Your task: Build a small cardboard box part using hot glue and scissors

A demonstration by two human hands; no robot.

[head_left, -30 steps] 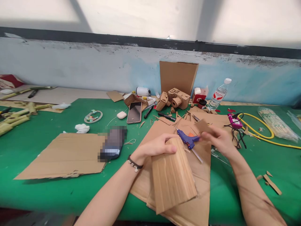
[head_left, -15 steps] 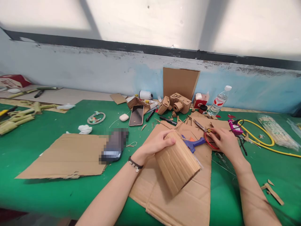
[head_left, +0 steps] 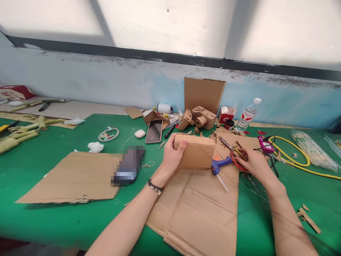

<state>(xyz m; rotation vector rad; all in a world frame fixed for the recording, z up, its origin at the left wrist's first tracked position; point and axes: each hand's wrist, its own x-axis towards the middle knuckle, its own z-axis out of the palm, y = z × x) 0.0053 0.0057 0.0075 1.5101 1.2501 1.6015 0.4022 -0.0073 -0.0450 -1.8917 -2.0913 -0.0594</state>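
Note:
My left hand (head_left: 172, 153) grips a small cardboard box (head_left: 198, 153) by its left end, with the thumb along its top edge. The box is raised over a large cardboard sheet (head_left: 205, 206). To the right, my right hand (head_left: 254, 163) has its fingers closed around the red and yellow handles of a pair of scissors (head_left: 226, 143); their blades point away to the left. Between the hands lies a blue glue gun (head_left: 220, 163) with a clear glue stick protruding towards me. A cardboard camera model (head_left: 204, 117) stands beyond the box.
A phone (head_left: 153, 131), a marker (head_left: 169, 131) and cardboard scraps lie behind. A water bottle (head_left: 248, 115) stands at the wall. On the right are a yellow cable (head_left: 306, 149) and a bag of sticks (head_left: 314, 149). Another cardboard piece (head_left: 71, 177) lies left, beside a blurred dark object (head_left: 129, 167).
My left hand has raised and turned the box, moving it away from me and uncovering more of the glue gun and sheet. My right hand has shifted slightly, fingers now curled at the scissors' handles.

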